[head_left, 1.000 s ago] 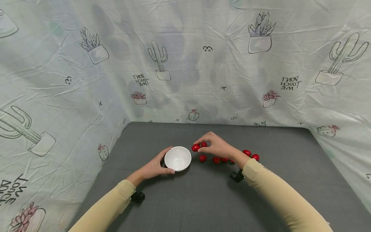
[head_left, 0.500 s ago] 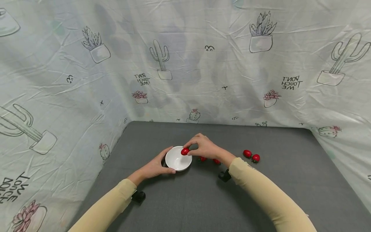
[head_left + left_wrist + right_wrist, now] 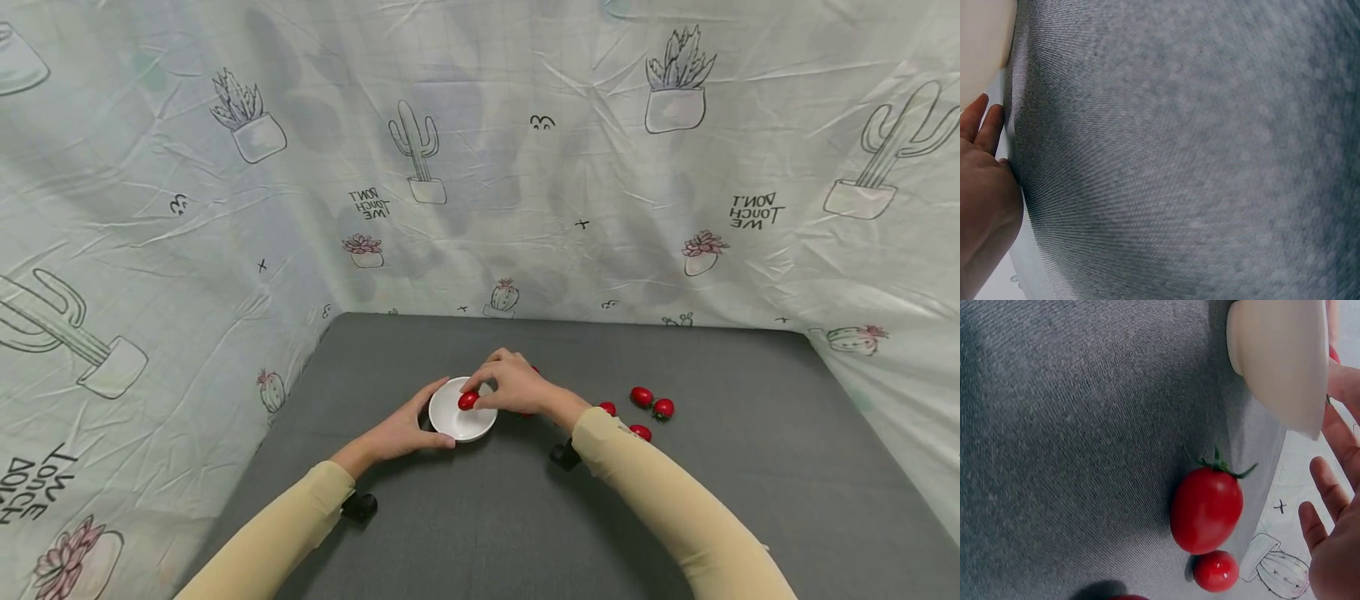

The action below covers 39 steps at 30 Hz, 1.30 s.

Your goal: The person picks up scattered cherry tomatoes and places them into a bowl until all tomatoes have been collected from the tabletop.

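Note:
A small white bowl (image 3: 462,429) stands on the grey tabletop in the head view. My left hand (image 3: 397,431) holds its left side, thumb at the near rim and fingers round the far side. Over the bowl's opening, my right hand (image 3: 516,390) pinches a red cherry tomato (image 3: 468,401) between thumb and fingers. The right wrist view shows the bowl's outer wall (image 3: 1285,362) and, below it, a cherry tomato with a green stem (image 3: 1207,509) beside another tomato (image 3: 1216,571). The bowl hides most of the pinched tomato there.
Right of the bowl lie more cherry tomatoes, among them one at the far right (image 3: 663,408) and one nearer the sleeve (image 3: 640,432). The right hand and forearm partly cover others. A cactus-print curtain (image 3: 480,167) surrounds the grey table (image 3: 465,533).
My right hand has picked up a cherry tomato right of the bowl and carried it left, then lower over the opening. My left hand keeps its place on the bowl.

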Each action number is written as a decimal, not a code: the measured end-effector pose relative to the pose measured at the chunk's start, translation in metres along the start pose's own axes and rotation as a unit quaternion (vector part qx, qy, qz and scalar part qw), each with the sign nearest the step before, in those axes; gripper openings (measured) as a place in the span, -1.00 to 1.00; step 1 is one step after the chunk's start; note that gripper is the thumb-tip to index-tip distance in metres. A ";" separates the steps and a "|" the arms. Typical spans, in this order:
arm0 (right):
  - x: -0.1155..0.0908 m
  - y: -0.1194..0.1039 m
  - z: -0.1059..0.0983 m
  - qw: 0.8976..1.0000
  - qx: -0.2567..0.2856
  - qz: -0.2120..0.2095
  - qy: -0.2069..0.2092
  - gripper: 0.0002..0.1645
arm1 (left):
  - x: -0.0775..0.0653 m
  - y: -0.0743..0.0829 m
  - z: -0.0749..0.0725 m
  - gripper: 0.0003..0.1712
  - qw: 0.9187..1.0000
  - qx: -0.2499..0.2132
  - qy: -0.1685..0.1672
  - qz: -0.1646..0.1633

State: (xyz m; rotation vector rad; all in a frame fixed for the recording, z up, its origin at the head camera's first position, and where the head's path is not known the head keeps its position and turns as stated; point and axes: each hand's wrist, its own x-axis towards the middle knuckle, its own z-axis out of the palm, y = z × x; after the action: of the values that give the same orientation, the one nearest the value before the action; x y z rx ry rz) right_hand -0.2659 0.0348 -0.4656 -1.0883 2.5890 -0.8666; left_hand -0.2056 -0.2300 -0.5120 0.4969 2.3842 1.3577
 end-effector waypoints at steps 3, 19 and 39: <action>0.000 -0.001 0.001 1.000 0.002 -0.009 -0.007 -0.67 | 0.000 0.000 0.000 0.29 1.000 0.001 -0.001 -0.003; 0.002 -0.006 0.006 0.999 -0.039 -0.006 -0.020 -0.68 | -0.002 0.002 -0.001 0.23 1.000 -0.013 0.000 0.016; -0.037 0.003 -0.027 0.999 0.020 -0.006 0.027 -0.61 | -0.006 0.003 0.006 0.26 1.000 -0.014 0.007 0.015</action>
State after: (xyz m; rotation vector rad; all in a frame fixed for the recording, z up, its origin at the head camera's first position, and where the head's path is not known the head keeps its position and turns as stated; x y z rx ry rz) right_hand -0.2521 0.0749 -0.4471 -1.0853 2.5990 -0.9609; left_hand -0.1975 -0.2272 -0.5114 0.5180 2.3745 1.4112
